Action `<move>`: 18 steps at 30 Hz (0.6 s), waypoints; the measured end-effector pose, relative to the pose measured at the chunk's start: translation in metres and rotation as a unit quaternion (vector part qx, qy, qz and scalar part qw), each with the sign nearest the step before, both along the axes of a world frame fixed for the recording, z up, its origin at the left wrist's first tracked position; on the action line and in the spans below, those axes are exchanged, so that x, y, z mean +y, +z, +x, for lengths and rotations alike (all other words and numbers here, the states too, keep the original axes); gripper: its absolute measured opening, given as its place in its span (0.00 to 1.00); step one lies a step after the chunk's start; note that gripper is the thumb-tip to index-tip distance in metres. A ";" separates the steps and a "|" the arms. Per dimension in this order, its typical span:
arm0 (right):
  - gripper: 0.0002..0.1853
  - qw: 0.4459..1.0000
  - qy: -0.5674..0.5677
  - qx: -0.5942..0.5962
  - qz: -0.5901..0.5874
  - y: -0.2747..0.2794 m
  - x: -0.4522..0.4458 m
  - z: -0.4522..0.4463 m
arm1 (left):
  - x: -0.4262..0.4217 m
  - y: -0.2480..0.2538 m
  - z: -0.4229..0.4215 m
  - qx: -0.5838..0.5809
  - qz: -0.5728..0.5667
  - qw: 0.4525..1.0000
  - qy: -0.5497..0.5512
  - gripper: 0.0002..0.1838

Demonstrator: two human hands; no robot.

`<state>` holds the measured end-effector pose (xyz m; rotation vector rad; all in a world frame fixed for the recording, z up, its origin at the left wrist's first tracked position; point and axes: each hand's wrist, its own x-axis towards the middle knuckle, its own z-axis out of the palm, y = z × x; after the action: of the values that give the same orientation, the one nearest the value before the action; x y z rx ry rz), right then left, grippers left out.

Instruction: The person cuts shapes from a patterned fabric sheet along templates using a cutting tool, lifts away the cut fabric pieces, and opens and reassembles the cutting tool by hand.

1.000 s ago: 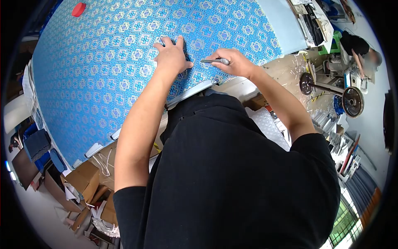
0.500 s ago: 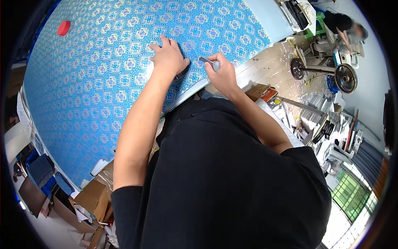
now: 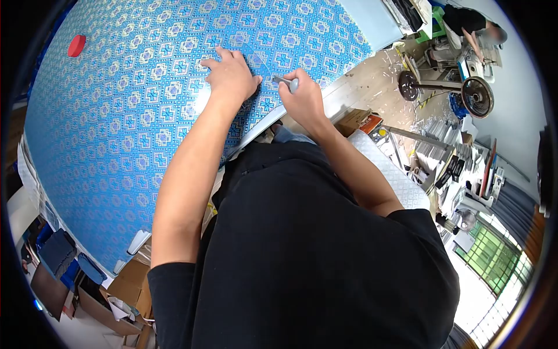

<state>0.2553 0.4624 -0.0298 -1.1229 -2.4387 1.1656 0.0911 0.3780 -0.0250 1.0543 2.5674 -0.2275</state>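
Blue patterned fabric [image 3: 116, 116] covers the large surface in front of me. My left hand [image 3: 229, 75] lies on it with the fingers spread and holds nothing. Just right of it, my right hand [image 3: 305, 99] is closed on a grey-handled cutter [image 3: 294, 84], whose tip points left and touches or nearly touches the fabric. A thin curved line runs over the fabric from near the left hand's fingertips toward the cutter's tip. A red round object [image 3: 76, 45] rests on the fabric at the far left.
At the upper right another person [image 3: 465, 23] leans over a white machine. A stand fan [image 3: 477, 97] lies across the view below. Cardboard boxes [image 3: 132, 285] are at the lower left. A quilted white surface [image 3: 401, 186] is right of my body, near stacked papers.
My right hand has moved left and down, turning the cutter, and stays closed on it. The thin curved line now shows more clearly. The whole view has shifted and turned.
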 end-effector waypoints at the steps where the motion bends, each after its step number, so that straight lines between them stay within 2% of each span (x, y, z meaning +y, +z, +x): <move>1: 0.13 1.000 0.000 -0.001 0.000 0.002 -0.001 -0.002 | -0.001 0.002 0.001 0.006 -0.005 1.000 -0.008 0.54; 6: 0.13 0.999 -0.004 -0.016 0.028 0.001 -0.003 -0.007 | 0.001 0.007 0.005 -0.013 0.007 1.000 0.019 0.54; 9: 0.13 0.998 0.010 0.015 0.058 -0.006 -0.003 -0.007 | 0.008 0.003 0.000 0.002 -0.033 0.999 0.002 0.56; 16: 0.12 1.000 0.000 0.014 0.023 -0.005 -0.004 -0.006 | 0.008 0.013 0.004 -0.016 -0.029 0.999 0.019 0.56; 18: 0.12 0.998 0.021 0.052 0.020 -0.005 0.002 -0.006 | 0.008 0.013 0.003 -0.015 -0.033 0.999 0.016 0.56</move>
<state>0.2489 0.4640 -0.0349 -0.9793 -2.4073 1.1506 0.0944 0.3855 -0.0118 0.9835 2.5305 -0.2853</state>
